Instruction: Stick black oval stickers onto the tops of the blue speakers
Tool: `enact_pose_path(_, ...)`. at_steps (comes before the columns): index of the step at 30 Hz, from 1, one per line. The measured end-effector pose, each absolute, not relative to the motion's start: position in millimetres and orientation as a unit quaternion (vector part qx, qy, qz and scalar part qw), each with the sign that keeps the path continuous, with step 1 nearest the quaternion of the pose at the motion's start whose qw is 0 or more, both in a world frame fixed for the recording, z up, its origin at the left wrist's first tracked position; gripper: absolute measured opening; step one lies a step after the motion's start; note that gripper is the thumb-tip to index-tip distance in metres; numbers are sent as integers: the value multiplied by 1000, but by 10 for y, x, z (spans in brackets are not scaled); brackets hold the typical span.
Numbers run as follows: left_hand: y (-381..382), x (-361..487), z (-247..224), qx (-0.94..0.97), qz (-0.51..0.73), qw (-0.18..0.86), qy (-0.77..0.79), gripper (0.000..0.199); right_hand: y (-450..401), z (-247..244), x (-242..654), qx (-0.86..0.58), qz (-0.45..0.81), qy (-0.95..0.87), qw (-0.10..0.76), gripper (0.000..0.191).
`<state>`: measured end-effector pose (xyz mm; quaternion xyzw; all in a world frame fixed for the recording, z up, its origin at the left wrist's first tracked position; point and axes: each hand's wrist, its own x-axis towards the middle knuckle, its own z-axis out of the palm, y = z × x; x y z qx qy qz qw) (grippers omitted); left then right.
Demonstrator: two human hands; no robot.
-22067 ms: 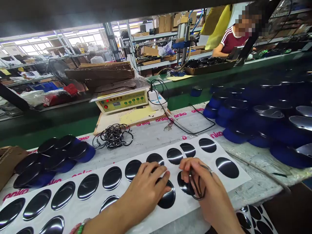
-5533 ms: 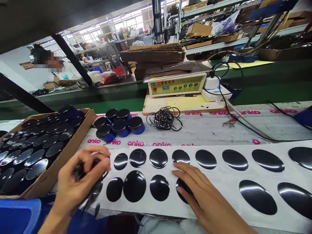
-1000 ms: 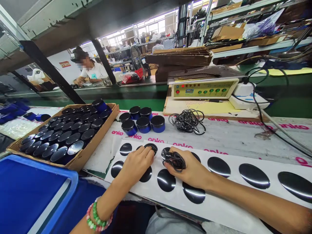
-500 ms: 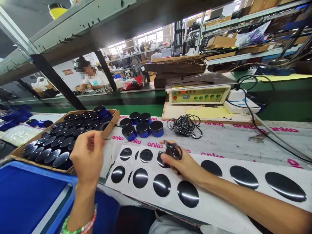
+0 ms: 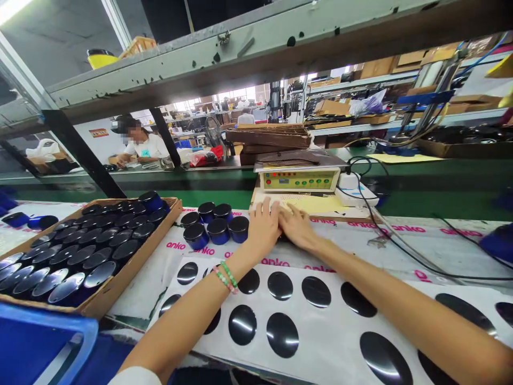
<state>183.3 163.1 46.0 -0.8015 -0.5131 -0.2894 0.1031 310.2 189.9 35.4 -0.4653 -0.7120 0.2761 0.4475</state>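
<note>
My left hand (image 5: 262, 230), with a green and pink bead bracelet on its wrist, meets my right hand (image 5: 298, 227) above the table. Their bent fingers come together where the tangle of black rings lay earlier. A small dark patch shows between them, but what they hold is hidden. Just left of my left hand stand several short blue cylinders with glossy black tops (image 5: 218, 227). Below my wrists lies a white sheet (image 5: 261, 306) bearing shiny black round discs (image 5: 280, 286), partly covered by my forearms.
At left, a cardboard box (image 5: 120, 283) is packed with more black-topped cylinders, beside a blue bin (image 5: 48, 321). A control unit with green buttons (image 5: 298, 181) sits behind my hands, with a white power strip (image 5: 356, 193) and cables to its right. A co-worker (image 5: 146, 147) sits beyond the bench.
My left hand has moved right from beside the box to meet my right hand. My right hand, earlier holding a bunch of black rings above the sheet, is farther forward. The view has shifted.
</note>
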Motion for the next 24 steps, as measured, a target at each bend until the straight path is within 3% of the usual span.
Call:
enact_pose_path(5,1492,1637,334,-835,-221,-6,-503,58,1964,69,3201,-503,167,-787,316,48)
enact_pose_path(9,1247,1418,443,-837,-214,-47,-501,56,1953,108,3218,-499,155,-808,270,73)
enact_pose_path(14,1198,1608,388,-824,-258,-72,-500,97,1888,332,3292,-465,230,-807,280,119)
enact_pose_path(21,1194,1623,770,-812,-374,-39,-445,65,1545,1053,3503,-327,426,-770,345,111)
enact_pose_path(24,1123,1420,991,-787,-431,-22,-442,54,1431,1263,3371,-259,471,-762,361,96)
